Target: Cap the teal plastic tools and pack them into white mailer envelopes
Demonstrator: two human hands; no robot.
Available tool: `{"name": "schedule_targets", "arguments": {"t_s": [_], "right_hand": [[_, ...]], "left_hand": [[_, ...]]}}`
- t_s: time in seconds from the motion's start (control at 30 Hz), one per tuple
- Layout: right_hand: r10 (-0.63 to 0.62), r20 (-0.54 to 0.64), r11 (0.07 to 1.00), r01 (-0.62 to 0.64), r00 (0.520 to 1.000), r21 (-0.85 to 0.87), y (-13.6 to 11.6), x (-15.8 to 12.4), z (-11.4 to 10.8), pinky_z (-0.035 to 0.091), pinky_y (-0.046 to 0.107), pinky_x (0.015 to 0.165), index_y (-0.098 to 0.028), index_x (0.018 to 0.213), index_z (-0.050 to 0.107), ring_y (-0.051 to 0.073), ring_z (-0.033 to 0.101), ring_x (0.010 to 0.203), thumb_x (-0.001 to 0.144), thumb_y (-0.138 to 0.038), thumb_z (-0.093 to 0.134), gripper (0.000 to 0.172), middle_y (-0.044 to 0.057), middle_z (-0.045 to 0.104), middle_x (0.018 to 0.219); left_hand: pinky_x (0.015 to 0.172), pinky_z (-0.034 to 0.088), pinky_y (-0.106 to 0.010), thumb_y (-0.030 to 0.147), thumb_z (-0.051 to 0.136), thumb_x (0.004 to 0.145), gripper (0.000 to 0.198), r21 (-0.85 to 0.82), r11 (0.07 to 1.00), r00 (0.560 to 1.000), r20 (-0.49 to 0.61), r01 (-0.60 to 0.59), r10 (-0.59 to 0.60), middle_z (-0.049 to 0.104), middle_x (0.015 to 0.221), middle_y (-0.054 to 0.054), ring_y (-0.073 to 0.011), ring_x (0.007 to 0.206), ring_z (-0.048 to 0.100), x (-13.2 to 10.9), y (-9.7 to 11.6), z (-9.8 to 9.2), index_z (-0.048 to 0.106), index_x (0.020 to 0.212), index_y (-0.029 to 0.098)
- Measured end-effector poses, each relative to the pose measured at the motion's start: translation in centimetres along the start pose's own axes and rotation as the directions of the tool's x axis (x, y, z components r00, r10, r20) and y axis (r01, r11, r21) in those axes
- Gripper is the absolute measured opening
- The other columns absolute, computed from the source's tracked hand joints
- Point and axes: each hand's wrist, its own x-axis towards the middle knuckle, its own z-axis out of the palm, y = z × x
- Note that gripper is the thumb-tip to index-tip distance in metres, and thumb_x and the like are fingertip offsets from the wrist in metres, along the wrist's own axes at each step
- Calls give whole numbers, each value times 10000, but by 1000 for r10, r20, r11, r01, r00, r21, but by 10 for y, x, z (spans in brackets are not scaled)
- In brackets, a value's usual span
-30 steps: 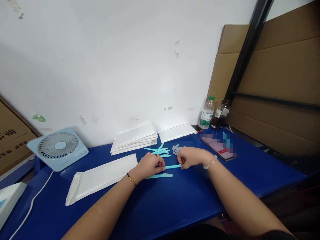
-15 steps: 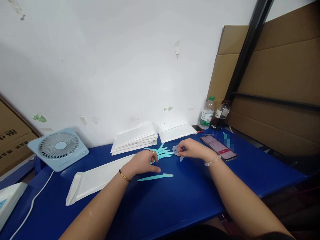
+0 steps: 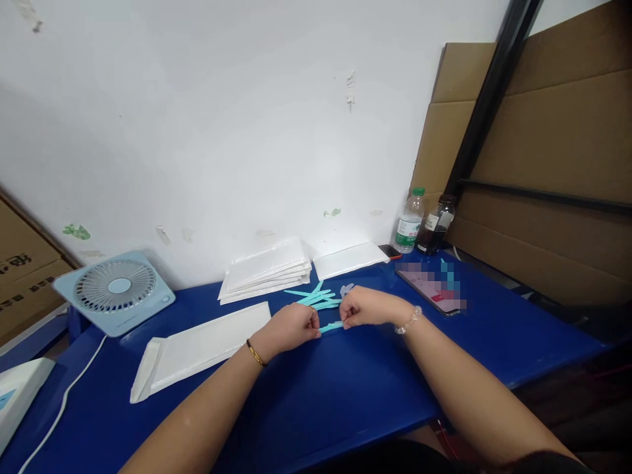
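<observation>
Between my two hands, low over the blue table point(image 3: 316, 401), is a teal eyebrow razor point(image 3: 330, 326). My left hand point(image 3: 293, 327) is closed around its handle end, with the thumb and fingers pinched. At the other end, the closed fingertips of my right hand point(image 3: 369, 307) grip the razor's head; whether a small clear cap is in them is hidden. A loose pile of teal eyebrow razors point(image 3: 316, 297) lies just behind my hands. Several small clear caps point(image 3: 346, 289) lie beside that pile, partly covered by my right hand.
A white padded envelope point(image 3: 207, 349) lies to the left, with a stack of envelopes point(image 3: 266, 271) and another envelope point(image 3: 350, 260) along the wall. A blue fan point(image 3: 118, 288) stands at far left. Right are a phone point(image 3: 427, 289), a water bottle point(image 3: 409, 227) and a dark bottle point(image 3: 434, 229).
My left hand has picked the single razor up from the table and closed on it. My right hand has moved from the clear caps toward me and left, meeting the razor's head.
</observation>
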Motion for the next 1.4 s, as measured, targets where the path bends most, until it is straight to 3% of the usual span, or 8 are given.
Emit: {"name": "schedule_targets", "arguments": {"t_s": [0.2, 0.3, 0.43, 0.8, 1.07, 1.2, 1.3, 1.4], "right_hand": [[227, -127, 968, -209, 966, 142, 18, -31, -32, 418, 219, 555, -134, 777, 740, 148, 594, 616, 736, -278, 620, 192, 53, 696, 709], [199, -49, 968, -188, 979, 165, 17, -30, -30, 433, 221, 550, -134, 777, 742, 141, 587, 577, 722, -281, 623, 197, 44, 682, 670], [198, 49, 972, -202, 979, 119, 16, -17, -16, 420, 213, 515, -143, 751, 741, 123, 567, 507, 689, -220, 631, 148, 15, 653, 600], [155, -31, 987, -156, 987, -46, 22, -11, -10, 399, 195, 534, -163, 706, 730, 132, 612, 602, 658, -148, 669, 79, 5, 691, 655], [2, -6, 1000, -2, 1000, 11, 13, -1, 2, 412, 192, 545, -155, 713, 727, 115, 600, 573, 667, -142, 628, 109, 0, 678, 638], [28, 64, 996, -33, 998, 85, 7, -4, -2, 416, 192, 526, -150, 728, 731, 110, 581, 514, 681, -168, 621, 121, -12, 636, 560], [96, -50, 992, -91, 994, 90, 12, -14, -12, 421, 196, 536, -147, 743, 727, 113, 582, 531, 704, -189, 613, 128, 0, 652, 603], [176, -179, 984, -171, 968, 41, 21, -22, -20, 417, 196, 552, -143, 753, 715, 129, 596, 604, 677, -136, 614, 126, 22, 675, 686]], "left_hand": [[565, 367, -225, 283, 573, 778, 103, -42, 999, 994, -112, -17, 12, 664, 743, -2, -140, 674, 583, 6, -1, 17, 632, 755, 201], [575, 376, -230, 274, 550, 793, 109, -63, 998, 983, -183, -27, 15, 661, 752, -7, -145, 688, 584, 10, 0, 28, 621, 758, 198], [570, 377, -233, 286, 559, 785, 114, -105, 994, 982, -187, -20, 0, 660, 742, -7, -146, 687, 589, 12, 0, 32, 621, 760, 194], [549, 369, -230, 291, 578, 767, 110, -140, 990, 984, -177, -11, -14, 657, 730, 1, -138, 661, 584, 11, -3, 28, 630, 748, 196], [571, 381, -232, 298, 585, 775, 118, -170, 985, 986, -164, -35, 7, 656, 713, 10, -130, 649, 586, 11, 0, 32, 635, 744, 196], [601, 403, -236, 377, 597, 791, 180, -164, 985, 991, -135, -46, 24, 661, 761, 8, -136, 683, 595, 11, 2, 32, 653, 791, 206], [667, 426, -262, 453, 590, 801, 274, -30, 999, 968, -252, -27, 19, 647, 907, -25, -181, 828, 597, 10, -3, 26, 649, 921, 214], [783, 427, -299, 387, 558, 838, 269, 113, 992, 922, -388, 54, -6, 610, 1051, -65, -221, 968, 569, 11, -14, 21, 619, 1027, 206]]}}
